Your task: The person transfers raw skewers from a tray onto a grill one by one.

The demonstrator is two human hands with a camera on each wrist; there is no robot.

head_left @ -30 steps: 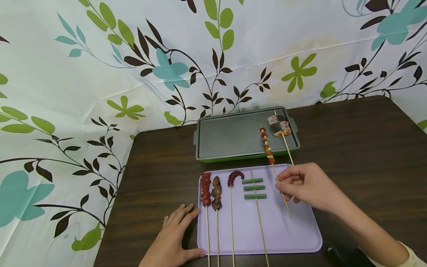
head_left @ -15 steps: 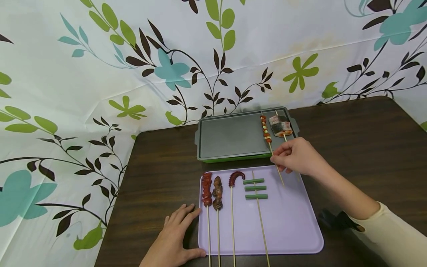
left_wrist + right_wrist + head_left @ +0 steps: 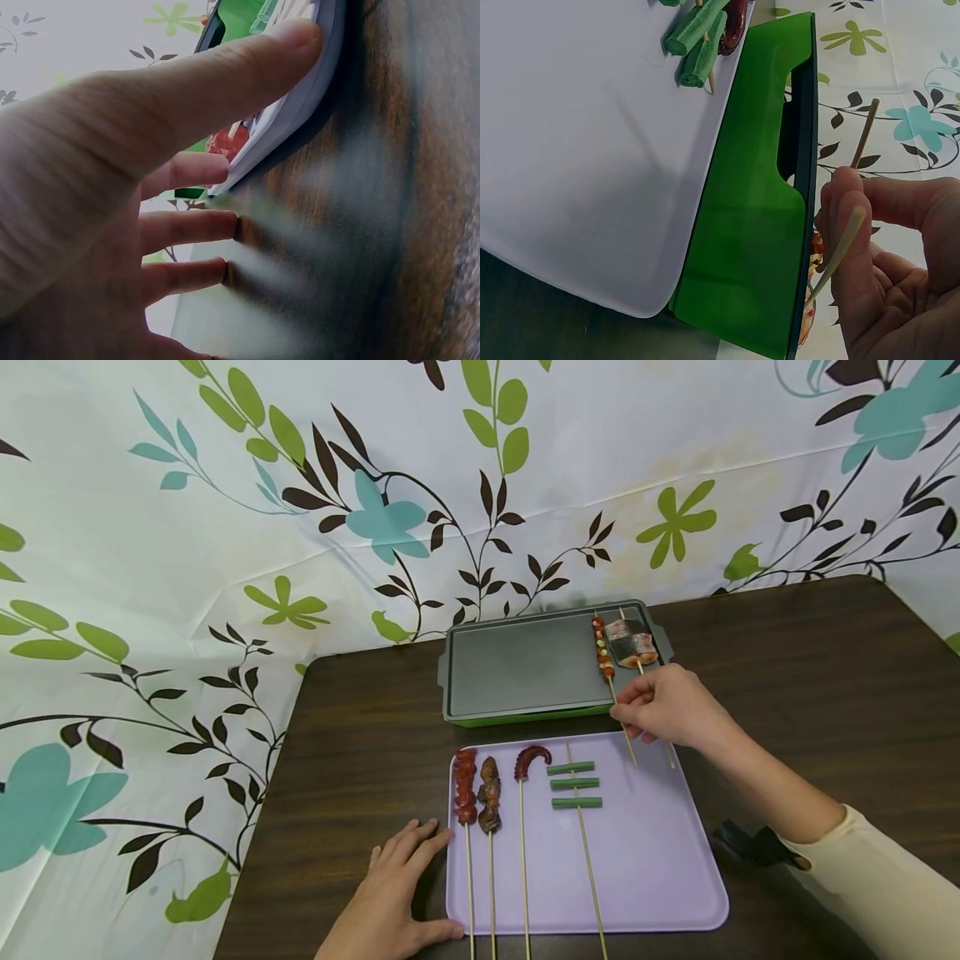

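Note:
My right hand (image 3: 671, 706) pinches the stick of a skewer threaded with small red and pale pieces (image 3: 603, 647), over the right part of the green grill with a grey plate (image 3: 517, 668). Beside it on the grill lies a skewer of thick fish pieces (image 3: 630, 642), its stick running under my hand. In the right wrist view, a bare stick end (image 3: 865, 133) sticks out past the pinching fingertips. My left hand (image 3: 393, 893) rests by the left side of the lilac tray (image 3: 652, 877), fingers spread; in the left wrist view its thumb (image 3: 292, 37) touches the tray's rim.
On the tray lie a red meat skewer (image 3: 465, 789), a brown meat skewer (image 3: 489, 797), a tentacle skewer (image 3: 531, 758) and a green-stalk skewer (image 3: 575, 783). Their sticks overhang the near edge. A dark object (image 3: 753, 845) lies near the right sleeve. A patterned cloth (image 3: 480, 485) hangs behind the table.
My right hand has carried the red-and-pale skewer from above the tray's far edge up onto the grill, then slightly right, close to the fish skewer. The left hand has stayed put.

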